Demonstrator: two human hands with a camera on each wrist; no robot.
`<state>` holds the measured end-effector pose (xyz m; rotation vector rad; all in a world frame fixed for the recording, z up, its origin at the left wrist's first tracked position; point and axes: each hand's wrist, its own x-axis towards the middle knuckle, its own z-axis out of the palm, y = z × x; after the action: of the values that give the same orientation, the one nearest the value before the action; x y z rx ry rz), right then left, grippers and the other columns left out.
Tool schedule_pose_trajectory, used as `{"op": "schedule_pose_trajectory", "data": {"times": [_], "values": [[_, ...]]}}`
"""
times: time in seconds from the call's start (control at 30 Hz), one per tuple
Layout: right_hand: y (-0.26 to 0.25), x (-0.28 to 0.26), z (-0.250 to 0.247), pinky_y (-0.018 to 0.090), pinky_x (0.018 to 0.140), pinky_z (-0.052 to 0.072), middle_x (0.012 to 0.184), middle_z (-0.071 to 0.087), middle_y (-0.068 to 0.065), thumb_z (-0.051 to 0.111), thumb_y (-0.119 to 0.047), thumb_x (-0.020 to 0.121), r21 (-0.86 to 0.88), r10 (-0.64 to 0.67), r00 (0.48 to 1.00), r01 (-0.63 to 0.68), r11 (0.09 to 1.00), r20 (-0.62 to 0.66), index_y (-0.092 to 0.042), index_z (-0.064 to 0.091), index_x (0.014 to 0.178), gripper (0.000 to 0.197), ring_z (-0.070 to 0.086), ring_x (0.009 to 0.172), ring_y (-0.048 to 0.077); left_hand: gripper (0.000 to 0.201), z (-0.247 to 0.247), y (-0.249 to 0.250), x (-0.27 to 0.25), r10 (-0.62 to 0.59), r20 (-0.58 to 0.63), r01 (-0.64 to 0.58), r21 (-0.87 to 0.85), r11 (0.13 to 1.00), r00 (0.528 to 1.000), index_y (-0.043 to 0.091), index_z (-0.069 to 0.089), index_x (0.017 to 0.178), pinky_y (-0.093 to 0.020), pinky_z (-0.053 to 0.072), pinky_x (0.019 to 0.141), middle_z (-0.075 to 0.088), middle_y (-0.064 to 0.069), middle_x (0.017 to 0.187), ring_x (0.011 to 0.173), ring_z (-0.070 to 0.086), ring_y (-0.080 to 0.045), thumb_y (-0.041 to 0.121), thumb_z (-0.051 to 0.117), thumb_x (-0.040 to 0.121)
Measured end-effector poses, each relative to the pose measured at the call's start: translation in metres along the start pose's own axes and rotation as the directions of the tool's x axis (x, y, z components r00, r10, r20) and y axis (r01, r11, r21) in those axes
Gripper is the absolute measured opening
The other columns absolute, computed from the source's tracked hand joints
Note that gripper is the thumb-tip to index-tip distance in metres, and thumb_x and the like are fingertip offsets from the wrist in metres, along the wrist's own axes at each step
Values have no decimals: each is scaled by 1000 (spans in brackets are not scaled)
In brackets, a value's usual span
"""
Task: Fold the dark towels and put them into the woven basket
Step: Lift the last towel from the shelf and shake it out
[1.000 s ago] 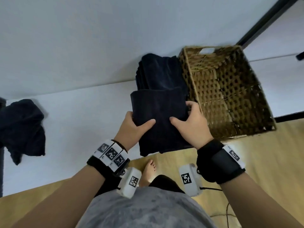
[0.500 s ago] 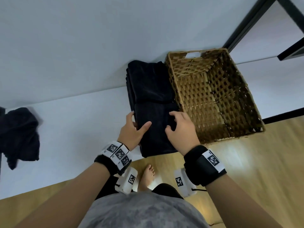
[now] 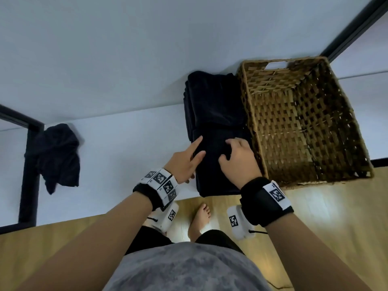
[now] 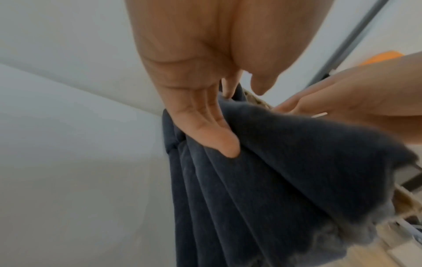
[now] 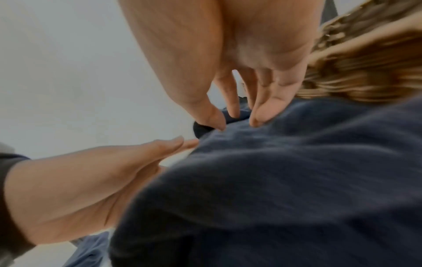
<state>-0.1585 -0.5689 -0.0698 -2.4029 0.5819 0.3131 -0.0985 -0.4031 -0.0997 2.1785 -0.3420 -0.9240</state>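
Note:
A folded dark towel point(image 3: 216, 173) lies at the front of the white table point(image 3: 126, 154), with a stack of folded dark towels point(image 3: 214, 101) just behind it. Both sit against the left wall of the woven basket point(image 3: 252, 122), which holds no towels. My left hand point(image 3: 189, 158) lies with straight fingers along the towel's left side point(image 4: 205, 189). My right hand point(image 3: 235, 156) rests on top, its bent fingertips point(image 5: 258, 121) pressing into the cloth point(image 5: 274, 180). A crumpled dark towel point(image 3: 58, 156) lies far left.
A black metal frame post point(image 3: 29, 175) stands at the table's left end, and another black bar point(image 3: 357, 26) runs behind the basket. Wooden floor point(image 3: 315, 227) and my bare foot point(image 3: 201, 215) show below the table's front edge.
The folded towel that both hands gripped has been set down in front of the stack. My left fingers straightened against its side. My right hand moved onto its top.

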Motion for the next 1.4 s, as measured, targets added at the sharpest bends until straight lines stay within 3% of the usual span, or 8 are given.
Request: {"op": "schedule_pose_trajectory", "data": {"times": [0.13,0.4,0.63,0.8,1.0,1.17,1.27,1.4], "values": [[-50,-5,16,23,89,44,124,52,4,59,-17,91,83,-164,985,168,982,-57,-13,60,121,31,57,103,17,46,-47,-39,-18,-43,-130,29,-104,994,991,34,38,144,-24,57,56,67,0,94,66,68,-11,46,42,100],[-146,11,125,18,86,41,114,61,-1,56,-18,93,141,-229,940,199,970,251,-16,65,111,20,59,96,12,18,-157,-207,-65,-398,-343,388,-100,916,851,16,66,107,-32,56,68,68,-5,90,73,71,-23,18,52,95],[-186,26,207,19,86,40,104,67,-3,56,-17,91,44,-85,906,73,996,414,-16,68,106,19,60,100,16,44,-209,-324,-94,-505,-505,577,-15,816,700,5,52,119,-33,44,79,54,-19,117,98,57,-32,19,74,83],[-197,20,230,17,82,38,104,66,-5,56,-19,91,33,-34,895,21,999,445,-18,67,106,19,56,90,11,39,-204,-348,-85,-468,-514,553,16,833,719,6,51,116,-34,41,69,51,-20,115,86,52,-29,24,70,87],[-202,8,227,19,82,41,101,64,-7,55,-18,91,55,-27,913,5,998,407,-18,68,106,20,57,89,11,45,-213,-356,-75,-438,-674,455,-167,875,595,8,46,115,-35,41,68,58,-15,102,80,52,-24,28,73,85],[-201,3,214,18,80,41,104,66,-5,55,-18,91,84,-78,926,50,995,370,-18,68,105,19,57,89,10,43,-232,-349,-71,-654,-613,284,-596,751,444,17,49,118,-25,46,57,67,-6,91,62,65,-13,32,72,84],[-200,1,205,17,80,39,105,66,-5,54,-17,91,101,-108,928,77,992,358,-18,68,106,20,56,90,9,26,-250,-334,-65,-702,-535,206,-707,677,471,9,63,111,-21,44,50,63,-6,73,56,57,-8,19,67,88],[-203,-6,187,9,71,39,102,65,-8,54,-14,93,179,-174,939,124,976,296,-17,69,106,20,56,86,7,10,-261,-273,-70,-473,-652,74,-541,838,593,27,71,85,-25,53,64,69,-5,84,67,62,-15,20,64,88]]}}
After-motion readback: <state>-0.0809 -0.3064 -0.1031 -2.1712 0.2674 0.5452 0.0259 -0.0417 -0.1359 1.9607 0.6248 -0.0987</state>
